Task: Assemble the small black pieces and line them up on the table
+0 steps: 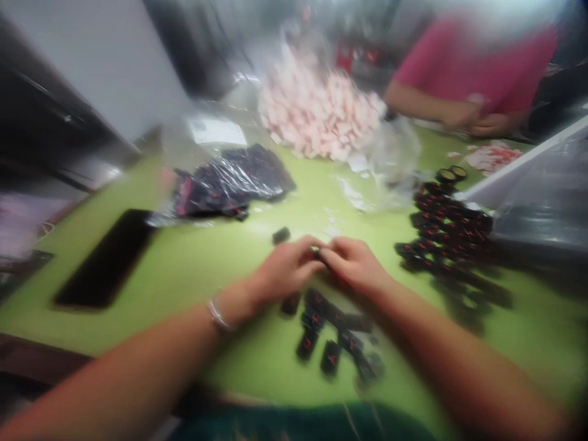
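My left hand [287, 267] and my right hand [351, 262] meet over the green table [184, 263], fingertips pinched together. Between them is a small dark piece [316, 250], mostly hidden by the fingers, and both hands seem to grip it. Just beyond my left hand lies a single black piece [281, 235]. Several black pieces with red marks [331, 358] are scattered on the table below my hands, nearer my body. To the right of my right hand is a larger heap of similar black pieces [441, 226].
A dark flat rectangle [105, 260] lies at left. Behind stand a clear bag of dark pieces [239, 177], a pale pink heap [321, 110] and a crumpled clear bag [395, 153]. Across the table, a person in pink [478, 73] has both hands together. A grey bin [546, 190] is at right.
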A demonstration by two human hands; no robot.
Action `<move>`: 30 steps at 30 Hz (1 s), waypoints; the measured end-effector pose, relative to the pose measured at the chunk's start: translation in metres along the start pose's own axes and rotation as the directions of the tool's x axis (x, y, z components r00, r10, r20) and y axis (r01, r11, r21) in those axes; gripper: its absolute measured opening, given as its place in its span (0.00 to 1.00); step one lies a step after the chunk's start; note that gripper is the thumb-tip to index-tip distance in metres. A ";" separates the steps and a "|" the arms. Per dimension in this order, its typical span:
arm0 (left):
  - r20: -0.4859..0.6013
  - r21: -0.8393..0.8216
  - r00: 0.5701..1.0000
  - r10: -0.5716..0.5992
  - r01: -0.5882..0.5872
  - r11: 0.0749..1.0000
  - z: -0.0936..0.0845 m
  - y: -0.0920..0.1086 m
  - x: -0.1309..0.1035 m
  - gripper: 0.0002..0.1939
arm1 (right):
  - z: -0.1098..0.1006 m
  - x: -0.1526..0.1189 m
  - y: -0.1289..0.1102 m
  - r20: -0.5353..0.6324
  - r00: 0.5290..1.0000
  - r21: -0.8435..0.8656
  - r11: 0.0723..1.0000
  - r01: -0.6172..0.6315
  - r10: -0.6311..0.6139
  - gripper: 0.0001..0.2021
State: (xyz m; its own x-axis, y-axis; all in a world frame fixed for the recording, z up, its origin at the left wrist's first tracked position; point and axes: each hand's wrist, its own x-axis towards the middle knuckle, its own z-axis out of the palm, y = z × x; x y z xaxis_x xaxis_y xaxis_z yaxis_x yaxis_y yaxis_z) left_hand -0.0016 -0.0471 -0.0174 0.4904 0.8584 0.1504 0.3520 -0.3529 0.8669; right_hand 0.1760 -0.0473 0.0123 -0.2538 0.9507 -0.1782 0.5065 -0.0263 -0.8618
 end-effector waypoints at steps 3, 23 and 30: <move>-0.114 0.245 0.992 0.057 -0.028 0.969 -0.015 0.001 0.001 0.17 | 0.002 0.002 0.002 0.006 1.000 -0.205 0.979 -0.010 0.011 0.13; -0.361 -0.044 0.893 -0.271 0.273 0.961 -0.038 0.002 0.006 0.13 | -0.055 0.022 0.026 -0.085 0.985 -0.624 0.779 0.068 -0.153 0.08; -0.177 -0.463 0.885 -0.430 0.311 0.830 -0.027 0.000 0.006 0.17 | -0.035 0.024 0.034 -0.081 0.979 -0.738 0.672 0.066 -0.186 0.06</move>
State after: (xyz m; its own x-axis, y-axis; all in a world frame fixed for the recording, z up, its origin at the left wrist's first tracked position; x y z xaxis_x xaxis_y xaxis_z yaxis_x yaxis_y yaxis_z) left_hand -0.0206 -0.0315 -0.0037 0.1414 0.9777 -0.1554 0.0755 0.1459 0.9864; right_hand 0.2158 -0.0149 -0.0043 -0.2757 0.9609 0.0246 0.9313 0.2734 -0.2407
